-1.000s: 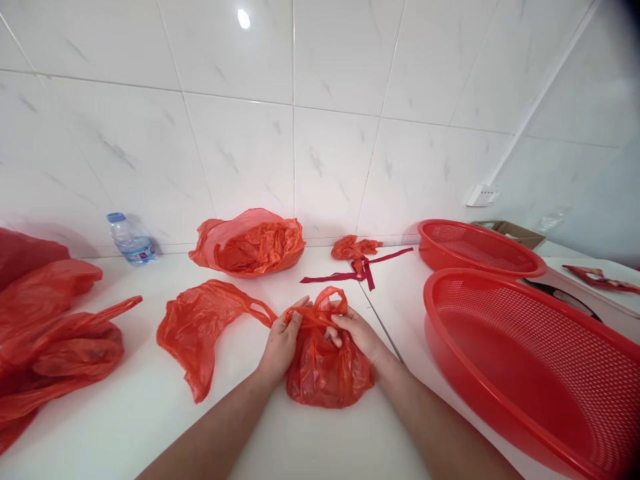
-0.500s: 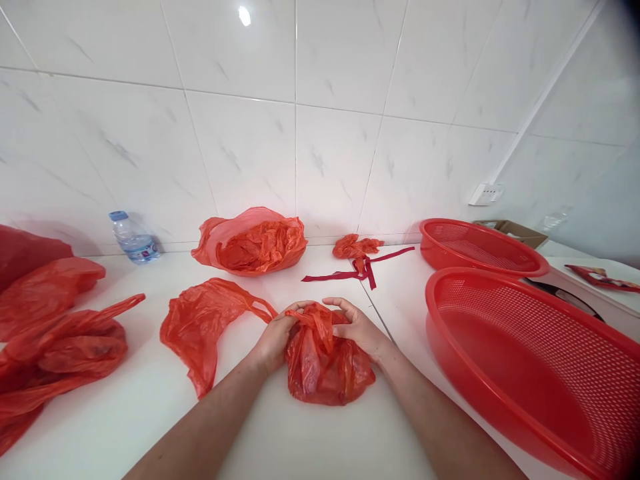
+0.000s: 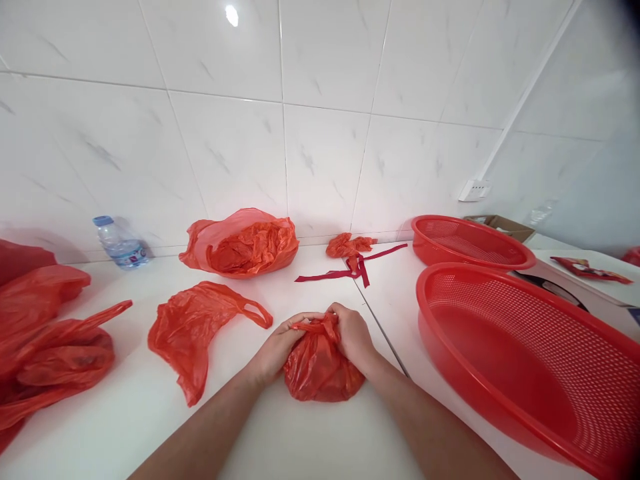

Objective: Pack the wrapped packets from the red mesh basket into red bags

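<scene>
A small bulging red plastic bag [image 3: 320, 367] sits on the white counter [image 3: 310, 440] right in front of me. My left hand [image 3: 274, 347] and my right hand [image 3: 353, 333] are both closed on its gathered top, their fingers meeting over the twisted handles. What fills the bag is hidden. A flat empty red bag [image 3: 193, 330] lies just left of my left hand.
A large red colander [image 3: 525, 373] stands at the right, a second red colander [image 3: 470, 241] behind it. An open red bag stuffed with bags [image 3: 243, 243], a crumpled red bag with red strips [image 3: 353, 257] and a water bottle [image 3: 116, 243] sit by the tiled wall. More red bags [image 3: 45, 340] lie at the left.
The bag's handles stood up in loops between my hands; now both hands have closed together over the top and the bag is bunched into a tighter bundle.
</scene>
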Demonstrator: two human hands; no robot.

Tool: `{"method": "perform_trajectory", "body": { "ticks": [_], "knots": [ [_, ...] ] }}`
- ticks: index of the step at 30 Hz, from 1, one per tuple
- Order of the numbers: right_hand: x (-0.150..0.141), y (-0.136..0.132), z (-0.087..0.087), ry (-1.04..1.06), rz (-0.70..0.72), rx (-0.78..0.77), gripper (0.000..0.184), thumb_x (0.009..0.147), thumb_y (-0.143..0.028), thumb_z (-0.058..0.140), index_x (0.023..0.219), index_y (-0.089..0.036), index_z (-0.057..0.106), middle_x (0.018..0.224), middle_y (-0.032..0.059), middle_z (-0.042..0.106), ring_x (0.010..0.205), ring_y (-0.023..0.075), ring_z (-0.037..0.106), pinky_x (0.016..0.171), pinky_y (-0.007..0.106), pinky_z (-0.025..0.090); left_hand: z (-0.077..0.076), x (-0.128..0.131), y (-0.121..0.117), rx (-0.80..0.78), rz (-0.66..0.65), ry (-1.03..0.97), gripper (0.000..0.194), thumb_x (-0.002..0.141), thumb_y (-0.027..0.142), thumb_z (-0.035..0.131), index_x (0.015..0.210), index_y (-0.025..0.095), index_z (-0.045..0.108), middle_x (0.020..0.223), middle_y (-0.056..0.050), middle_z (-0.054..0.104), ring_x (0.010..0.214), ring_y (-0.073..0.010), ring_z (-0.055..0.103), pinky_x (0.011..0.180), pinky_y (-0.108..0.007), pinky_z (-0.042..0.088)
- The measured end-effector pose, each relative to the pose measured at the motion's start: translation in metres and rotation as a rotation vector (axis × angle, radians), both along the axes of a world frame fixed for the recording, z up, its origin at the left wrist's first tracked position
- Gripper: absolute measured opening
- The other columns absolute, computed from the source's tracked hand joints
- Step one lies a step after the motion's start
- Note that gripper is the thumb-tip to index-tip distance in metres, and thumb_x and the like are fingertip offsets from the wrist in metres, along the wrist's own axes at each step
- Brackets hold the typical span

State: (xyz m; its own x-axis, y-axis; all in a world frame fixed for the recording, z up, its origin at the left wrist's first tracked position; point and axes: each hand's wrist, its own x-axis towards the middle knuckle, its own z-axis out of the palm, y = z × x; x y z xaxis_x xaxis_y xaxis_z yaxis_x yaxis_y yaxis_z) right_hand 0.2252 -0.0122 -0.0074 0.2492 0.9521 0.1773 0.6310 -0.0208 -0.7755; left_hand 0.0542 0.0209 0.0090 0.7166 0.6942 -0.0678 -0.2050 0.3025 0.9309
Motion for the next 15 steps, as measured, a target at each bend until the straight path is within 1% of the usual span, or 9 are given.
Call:
{"method": "perform_trajectory", "body": {
  "ticks": [1, 3, 6, 9, 11, 13, 15],
  "knots": [
    [0.0, 0.0, -0.001, 0.04, -0.007, 0.007, 0.018, 0.063, -0.011, 0.046, 0.072, -0.021, 0.058, 0.063, -0.0033, 0.06, 0.057, 0.0116, 0.049, 0.054, 0.023, 0.033, 0.0, 0.0, 0.0, 0.019, -0.018, 0.012, 0.034, 0.084, 0.028, 0.057, 0.117, 0.02, 0.062, 0.116, -0.008, 0.065, 0.095, -0.0208, 0.062, 0.082, -0.03, 0.047],
    [0.001, 0.002, -0.002, 0.208, 0.005, 0.03, 0.019, 0.066, -0.014, 0.045, 0.077, -0.022, 0.06, 0.069, -0.0024, 0.062, 0.061, 0.0126, 0.052, 0.057, 0.023, 0.037, 0.0, 0.001, -0.001, 0.056, -0.048, 0.04, 0.034, 0.085, 0.029, 0.057, 0.117, 0.021, 0.063, 0.115, -0.008, 0.065, 0.095, -0.0207, 0.062, 0.083, -0.03, 0.046],
    [0.004, 0.004, -0.001, 0.491, 0.082, 0.051, 0.023, 0.071, -0.019, 0.044, 0.084, -0.021, 0.063, 0.074, -0.0006, 0.064, 0.065, 0.014, 0.056, 0.061, 0.025, 0.042, -0.001, 0.002, -0.001, 0.103, -0.063, 0.062, 0.034, 0.086, 0.031, 0.057, 0.118, 0.021, 0.063, 0.113, -0.008, 0.066, 0.094, -0.0201, 0.062, 0.082, -0.03, 0.046],
    [0.008, 0.006, 0.002, 0.595, 0.17, 0.024, 0.023, 0.069, -0.019, 0.048, 0.084, -0.021, 0.065, 0.075, -0.0004, 0.064, 0.067, 0.0145, 0.057, 0.063, 0.026, 0.044, -0.004, 0.003, 0.0, 0.121, -0.04, 0.065, 0.033, 0.085, 0.032, 0.058, 0.117, 0.021, 0.063, 0.112, -0.008, 0.066, 0.092, -0.0191, 0.062, 0.081, -0.03, 0.047],
    [0.011, 0.007, 0.005, 0.646, 0.198, -0.021, 0.022, 0.067, -0.017, 0.052, 0.082, -0.02, 0.067, 0.077, -0.0005, 0.064, 0.068, 0.0139, 0.057, 0.064, 0.026, 0.044, -0.007, 0.003, 0.001, 0.119, -0.011, 0.068, 0.033, 0.084, 0.032, 0.06, 0.115, 0.022, 0.064, 0.112, -0.007, 0.067, 0.091, -0.0183, 0.062, 0.08, -0.029, 0.047],
    [0.014, 0.007, 0.006, 0.74, 0.224, -0.069, 0.019, 0.065, -0.015, 0.055, 0.08, -0.02, 0.067, 0.077, -0.0008, 0.064, 0.066, 0.013, 0.057, 0.063, 0.025, 0.044, -0.008, 0.003, 0.002, 0.112, 0.006, 0.065, 0.033, 0.084, 0.033, 0.06, 0.115, 0.023, 0.064, 0.111, -0.006, 0.067, 0.089, -0.0177, 0.063, 0.079, -0.028, 0.047],
    [0.018, 0.007, 0.006, 0.865, 0.256, -0.096, 0.021, 0.063, -0.014, 0.059, 0.082, -0.019, 0.067, 0.078, -0.0007, 0.065, 0.067, 0.013, 0.058, 0.065, 0.025, 0.045, -0.009, 0.002, 0.004, 0.097, 0.006, 0.069, 0.034, 0.083, 0.033, 0.061, 0.116, 0.023, 0.064, 0.108, -0.006, 0.068, 0.085, -0.0172, 0.063, 0.076, -0.027, 0.047]
  ]
}}
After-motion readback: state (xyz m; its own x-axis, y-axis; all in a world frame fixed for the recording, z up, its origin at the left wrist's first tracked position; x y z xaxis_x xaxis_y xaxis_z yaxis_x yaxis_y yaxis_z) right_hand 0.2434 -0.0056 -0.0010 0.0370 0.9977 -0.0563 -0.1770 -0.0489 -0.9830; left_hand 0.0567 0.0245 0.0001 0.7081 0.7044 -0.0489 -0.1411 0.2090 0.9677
